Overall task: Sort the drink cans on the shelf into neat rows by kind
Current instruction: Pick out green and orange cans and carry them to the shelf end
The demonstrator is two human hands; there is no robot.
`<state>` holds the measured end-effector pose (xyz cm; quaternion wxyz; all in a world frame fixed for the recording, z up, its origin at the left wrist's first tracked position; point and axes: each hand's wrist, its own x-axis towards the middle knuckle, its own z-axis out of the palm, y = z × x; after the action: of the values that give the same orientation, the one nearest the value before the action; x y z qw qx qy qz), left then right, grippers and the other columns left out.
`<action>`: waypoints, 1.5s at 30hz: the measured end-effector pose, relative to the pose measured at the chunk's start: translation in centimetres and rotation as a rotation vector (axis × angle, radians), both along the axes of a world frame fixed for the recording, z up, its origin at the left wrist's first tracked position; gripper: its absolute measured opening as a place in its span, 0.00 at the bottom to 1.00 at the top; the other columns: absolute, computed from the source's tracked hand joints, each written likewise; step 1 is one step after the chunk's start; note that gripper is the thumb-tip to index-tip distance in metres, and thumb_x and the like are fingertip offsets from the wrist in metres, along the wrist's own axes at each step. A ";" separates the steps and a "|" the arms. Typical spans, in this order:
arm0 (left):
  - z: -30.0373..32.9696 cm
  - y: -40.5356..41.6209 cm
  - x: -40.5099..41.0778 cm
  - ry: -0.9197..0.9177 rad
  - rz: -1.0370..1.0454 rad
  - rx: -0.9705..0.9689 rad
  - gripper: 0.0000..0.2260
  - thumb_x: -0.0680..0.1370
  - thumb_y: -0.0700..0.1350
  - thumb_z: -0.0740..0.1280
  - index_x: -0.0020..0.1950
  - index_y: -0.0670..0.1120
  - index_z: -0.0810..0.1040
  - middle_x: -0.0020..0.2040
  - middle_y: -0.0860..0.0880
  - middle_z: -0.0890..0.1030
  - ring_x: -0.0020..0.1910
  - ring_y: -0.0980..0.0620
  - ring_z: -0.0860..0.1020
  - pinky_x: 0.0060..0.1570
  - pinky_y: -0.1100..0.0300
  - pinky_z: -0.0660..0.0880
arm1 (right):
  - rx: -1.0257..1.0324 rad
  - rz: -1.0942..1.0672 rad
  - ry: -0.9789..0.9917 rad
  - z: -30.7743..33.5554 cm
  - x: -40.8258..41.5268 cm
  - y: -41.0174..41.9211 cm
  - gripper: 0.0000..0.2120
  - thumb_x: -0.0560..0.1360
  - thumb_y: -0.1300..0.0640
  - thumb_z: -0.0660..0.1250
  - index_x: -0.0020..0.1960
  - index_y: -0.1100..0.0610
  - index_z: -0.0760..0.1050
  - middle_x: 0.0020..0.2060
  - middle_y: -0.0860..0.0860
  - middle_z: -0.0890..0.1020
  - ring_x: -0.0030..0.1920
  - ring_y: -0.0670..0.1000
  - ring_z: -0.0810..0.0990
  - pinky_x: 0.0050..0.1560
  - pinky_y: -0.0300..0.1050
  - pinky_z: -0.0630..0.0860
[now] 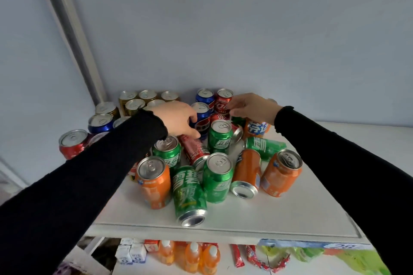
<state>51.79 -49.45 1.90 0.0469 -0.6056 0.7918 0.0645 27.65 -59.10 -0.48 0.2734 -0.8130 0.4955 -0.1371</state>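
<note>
A jumble of drink cans covers the white shelf [279, 214]. Green cans [218, 177] and orange cans [154, 182] stand or lie at the front, one green can [188, 194] on its side. Gold cans [134, 105] stand grouped at the back left, blue cans [100, 123] beside them. My left hand [178, 119] reaches over a red can [194, 149] lying on its side, fingers curled on it next to a blue can [202, 118]. My right hand [252, 107] touches an upright red can [223, 100] at the back with its fingertips.
A pale wall stands right behind the shelf, with a grey post [69, 29] at the left. The right part of the shelf is bare. Below, a lower shelf holds orange bottles [192, 257], small white cartons [130, 253] and snack packets [266, 259].
</note>
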 end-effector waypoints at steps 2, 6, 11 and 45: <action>-0.4 0.1 -0.9 -0.062 0.073 0.025 0.26 0.76 0.63 0.69 0.69 0.48 0.77 0.62 0.48 0.79 0.53 0.50 0.77 0.45 0.58 0.70 | 0.008 0.056 0.085 -0.3 0.9 -0.9 0.15 0.78 0.56 0.70 0.64 0.55 0.79 0.59 0.50 0.82 0.58 0.51 0.80 0.67 0.50 0.74; -1.4 -0.3 -2.2 -0.113 0.225 0.108 0.26 0.74 0.65 0.71 0.59 0.45 0.81 0.54 0.47 0.83 0.50 0.48 0.80 0.40 0.56 0.74 | -0.105 0.214 0.387 -0.5 3.0 -2.2 0.20 0.78 0.55 0.67 0.70 0.54 0.73 0.63 0.52 0.79 0.62 0.55 0.78 0.62 0.48 0.74; -2.2 -1.0 -2.7 -0.063 0.402 0.232 0.27 0.70 0.66 0.74 0.54 0.44 0.81 0.46 0.48 0.82 0.42 0.49 0.78 0.33 0.58 0.69 | -0.075 0.332 0.648 -1.0 5.4 -4.4 0.25 0.75 0.54 0.70 0.70 0.55 0.72 0.61 0.54 0.80 0.57 0.56 0.80 0.59 0.49 0.77; -4.1 2.9 -4.0 -0.050 0.449 -0.370 0.12 0.75 0.49 0.73 0.50 0.50 0.70 0.48 0.50 0.77 0.47 0.47 0.75 0.40 0.53 0.72 | -0.534 0.203 0.205 -2.5 0.3 -1.8 0.09 0.76 0.58 0.69 0.49 0.55 0.68 0.38 0.52 0.77 0.41 0.56 0.77 0.38 0.46 0.68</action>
<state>47.82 -46.52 -2.20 -0.0604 -0.7652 0.6350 -0.0871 27.92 -60.94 -3.01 0.0109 -0.9112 0.3829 -0.1518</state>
